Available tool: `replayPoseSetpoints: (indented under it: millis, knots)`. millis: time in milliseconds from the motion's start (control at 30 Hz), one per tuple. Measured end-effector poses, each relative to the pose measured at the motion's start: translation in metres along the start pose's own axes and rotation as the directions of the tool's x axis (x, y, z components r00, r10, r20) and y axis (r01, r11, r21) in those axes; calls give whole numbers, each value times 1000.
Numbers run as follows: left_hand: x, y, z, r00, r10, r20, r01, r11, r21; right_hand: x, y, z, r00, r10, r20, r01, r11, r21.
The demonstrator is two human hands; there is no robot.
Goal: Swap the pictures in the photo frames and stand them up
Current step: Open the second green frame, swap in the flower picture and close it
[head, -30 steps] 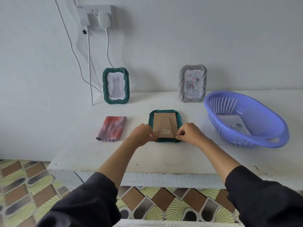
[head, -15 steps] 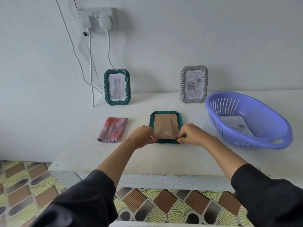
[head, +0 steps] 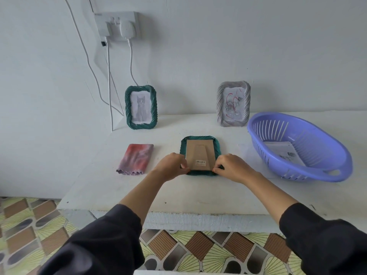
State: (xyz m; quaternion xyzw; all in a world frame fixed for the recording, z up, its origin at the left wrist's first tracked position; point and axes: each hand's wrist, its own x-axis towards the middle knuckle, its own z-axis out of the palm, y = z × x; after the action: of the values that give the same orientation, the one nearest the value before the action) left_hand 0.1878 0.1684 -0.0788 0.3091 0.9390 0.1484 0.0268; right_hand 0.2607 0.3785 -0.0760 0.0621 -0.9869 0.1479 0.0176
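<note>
A green photo frame (head: 200,140) lies face down in the middle of the white table (head: 198,193), its brown cardboard back (head: 199,153) with a barcode sticker facing up. My left hand (head: 171,168) pinches the frame's near left corner and my right hand (head: 232,168) pinches its near right corner. A second green frame (head: 141,107) with a cat picture stands against the wall at the back left. A grey frame (head: 233,104) with a red-lined drawing stands at the back right.
A purple plastic basket (head: 309,171) holding a printed sheet (head: 282,150) sits at the right. A folded red-and-purple cloth (head: 136,158) lies left of the face-down frame. White cables (head: 109,80) hang from a wall socket (head: 117,24) at the back left. Patterned floor lies below the table's front edge.
My hands have stayed at the near corners of the face-down frame, with only small finger shifts. The head camera has tilted slightly, so the scene sits a little lower.
</note>
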Motion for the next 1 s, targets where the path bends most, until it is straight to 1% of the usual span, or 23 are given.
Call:
replayPoseSetpoints:
  millis: [100,367,533,633,700,733,800,833,900,1000]
  knots:
    - [1,1,1,1000,-17,-16,16,999,-34,1,-2,3,999,11,-44,-12,1000,-17]
    - [5,-2,0,997,-77,-2,75,983,-167,1,0,5,997,35,-65,-32,998,47]
    - [11,-3,0,988,-155,23,156,949,-273,5,0,2,997,60,-39,-58,996,62]
    - [9,-7,4,980,-196,23,190,906,-379,11,1,-3,996,91,21,-92,991,100]
    - [8,-10,9,967,-250,-39,205,865,-459,16,3,-6,991,122,58,-129,980,152]
    - [8,-10,11,953,-290,-87,206,832,-515,20,6,-6,989,140,54,-148,972,183]
    - [12,-9,13,912,-367,-183,174,752,-636,32,11,-6,981,196,-12,-187,950,249]
    - [15,-8,11,893,-392,-220,158,731,-663,38,13,-6,971,231,-58,-208,941,266]
    - [24,-5,5,879,-407,-247,174,758,-629,51,16,-6,950,288,-122,-249,932,263]
    - [49,-9,0,896,-382,-227,232,838,-494,74,18,-4,931,347,-111,-313,919,241]
